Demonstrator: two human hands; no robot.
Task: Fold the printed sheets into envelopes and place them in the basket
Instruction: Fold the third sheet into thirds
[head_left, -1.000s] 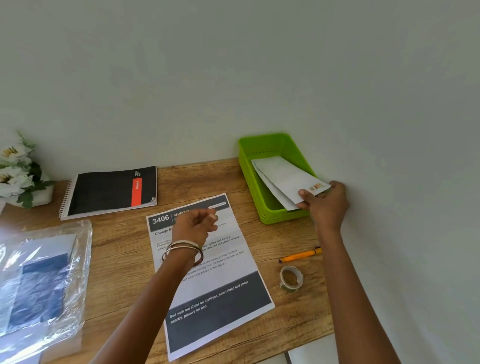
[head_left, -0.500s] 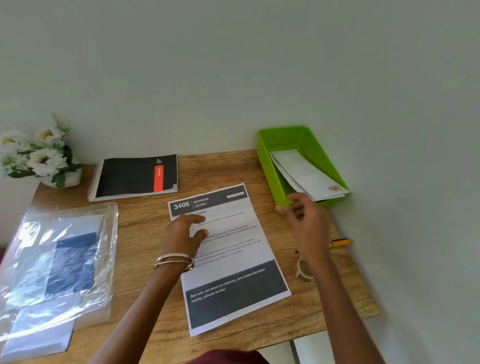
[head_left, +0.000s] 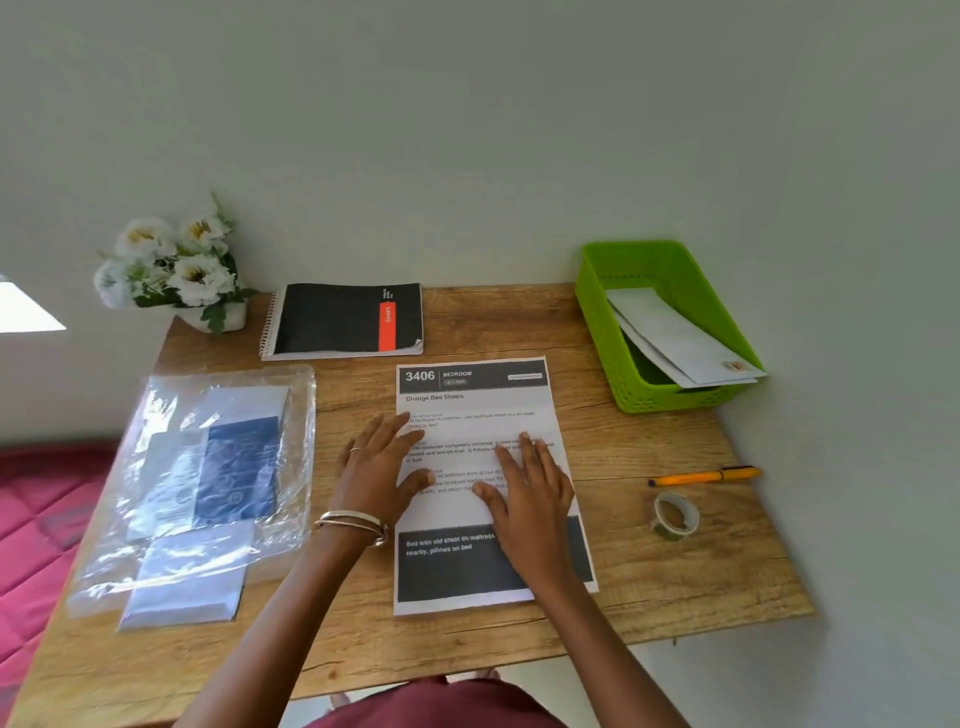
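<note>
A printed sheet (head_left: 480, 405) headed "3406 BEDROOM" lies flat in the middle of the wooden table (head_left: 649, 587). My left hand (head_left: 379, 470) rests flat on its left edge, fingers spread, bangles on the wrist. My right hand (head_left: 527, 488) lies flat on the sheet's middle, fingers apart. Neither hand holds anything. At the back right stands the green basket (head_left: 597, 306), with white envelopes (head_left: 675, 338) leaning inside and sticking out over its near rim.
A clear plastic bag (head_left: 202, 467) with envelopes lies at the left. A black spiral notebook (head_left: 343, 319) and white flowers (head_left: 171, 265) sit at the back. An orange pen (head_left: 704, 475) and a tape roll (head_left: 674, 515) lie right of the sheet. A wall runs along the right.
My right hand let go of the envelope in the basket and came back onto the sheet. My left hand spread flat on the sheet's left edge. The view tilted down and shifted.
</note>
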